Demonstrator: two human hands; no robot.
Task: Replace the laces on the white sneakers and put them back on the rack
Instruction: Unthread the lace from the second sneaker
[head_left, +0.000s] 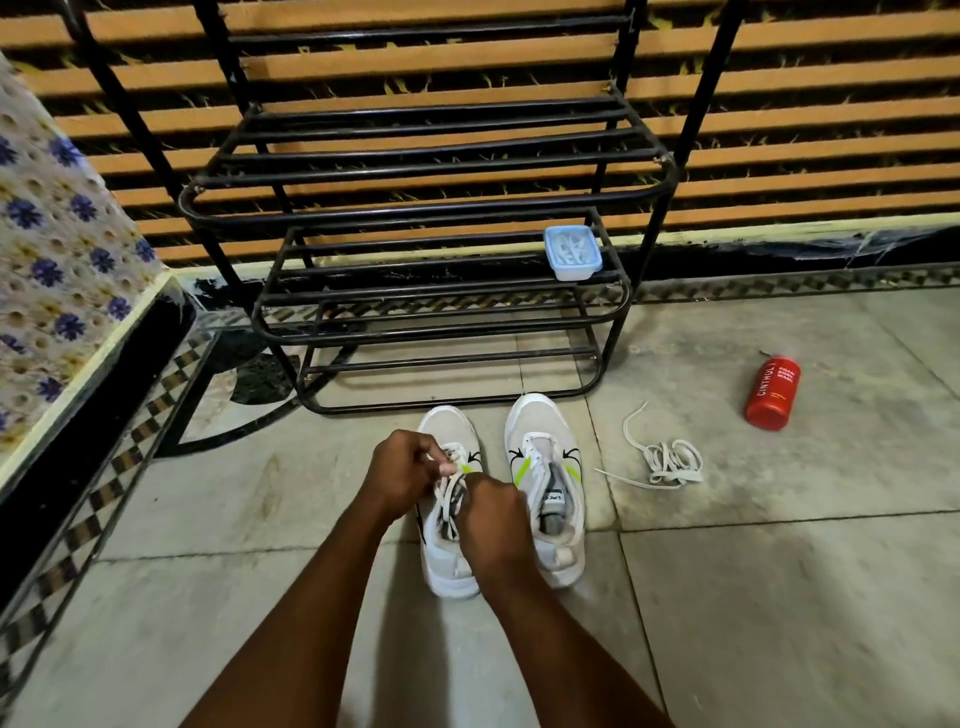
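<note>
The lace (451, 493) was flat, soft, limp & near weightless. It'd flop and twist, so prob. best held close to the tip, not mid-run. It crossed the tongue of the sneaker (449, 569), which sat on the floor tiles (779, 597), toe toward the rack (441, 306). Your L hand (402, 475) pinched a strand up by the eyelets w/ curled fingers. Your R hand (493, 514) was curled round strands lower down, fingertips hidden. The sneaker looked light, soft upper, firm sole, so lift by heel or collar. The second sneaker (543, 431) stood just beside it, mostly unlaced. A loose lace (670, 462) lay heaped further R, the red bottle (772, 393) on its side beyond. A blue tub (573, 253) sat on a rack shelf.
</note>
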